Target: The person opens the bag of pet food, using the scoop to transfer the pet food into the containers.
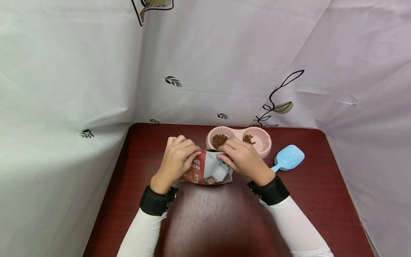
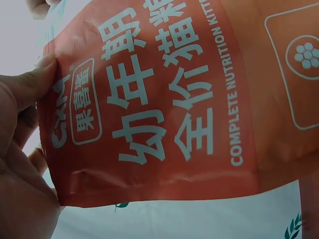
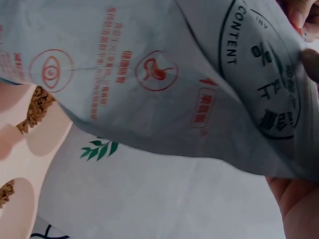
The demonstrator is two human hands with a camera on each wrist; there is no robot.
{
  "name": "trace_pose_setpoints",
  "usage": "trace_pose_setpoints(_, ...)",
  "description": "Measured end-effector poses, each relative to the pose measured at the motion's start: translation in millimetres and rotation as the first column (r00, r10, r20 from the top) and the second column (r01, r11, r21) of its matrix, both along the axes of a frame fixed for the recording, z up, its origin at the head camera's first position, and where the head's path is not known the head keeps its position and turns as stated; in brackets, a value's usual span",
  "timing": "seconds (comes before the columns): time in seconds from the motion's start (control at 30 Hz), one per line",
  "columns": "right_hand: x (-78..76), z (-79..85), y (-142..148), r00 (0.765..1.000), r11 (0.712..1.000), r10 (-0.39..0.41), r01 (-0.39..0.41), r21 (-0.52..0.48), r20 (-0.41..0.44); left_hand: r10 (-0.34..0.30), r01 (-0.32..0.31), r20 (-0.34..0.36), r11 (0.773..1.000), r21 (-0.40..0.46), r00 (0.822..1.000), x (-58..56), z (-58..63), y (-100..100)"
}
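A red and grey bag of kitten food point(image 1: 217, 167) stands over the table, its top edge toward the bowl. My left hand point(image 1: 176, 159) pinches the red end of that top edge between thumb and fingers. At the grey end, my right hand point(image 1: 243, 159) grips the same edge with its thumb on the near face. A dark gap shows at the mouth between the hands; what lies inside the bag is hidden. Just behind it sits a pink double bowl point(image 1: 238, 132), with brown kibble point(image 1: 219, 140) in the left compartment and a smaller heap in the right one.
A light blue scoop point(image 1: 290, 157) lies right of the bowl, its handle pointing toward my right wrist. The dark red table point(image 1: 314, 200) ends at a pale patterned cloth point(image 1: 205, 64) behind and at both sides.
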State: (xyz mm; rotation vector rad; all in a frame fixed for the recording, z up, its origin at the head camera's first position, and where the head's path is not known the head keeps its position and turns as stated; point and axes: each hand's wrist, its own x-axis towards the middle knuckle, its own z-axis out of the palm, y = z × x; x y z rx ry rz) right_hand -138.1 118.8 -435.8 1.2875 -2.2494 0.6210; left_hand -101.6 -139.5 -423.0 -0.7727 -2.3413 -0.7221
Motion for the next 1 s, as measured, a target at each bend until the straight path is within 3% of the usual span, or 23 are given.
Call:
trace_pose_setpoints(0.17, 0.7, 3.7, -3, 1.000, 1.000, 0.005, -0.005, 0.009, 0.000, 0.007, -0.007, 0.013, 1.000, -0.003, 1.000, -0.8, 0.5, 0)
trace_pose_setpoints(0.47, 0.1, 3.9, -4, 0.999, 1.000, 0.017, -0.016, -0.017, 0.041, 0.015, -0.011, 0.052, 0.997, -0.081, 0.999, 0.4, 3.3, 6)
trace_pose_setpoints(1.0, 2.0, 9.6, -6, 0.994, 1.000, -0.020, 0.019, 0.015, 0.110, -0.027, 0.026, 0.033, 0.998, 0.052, 0.999, -1.5, 0.7, 13)
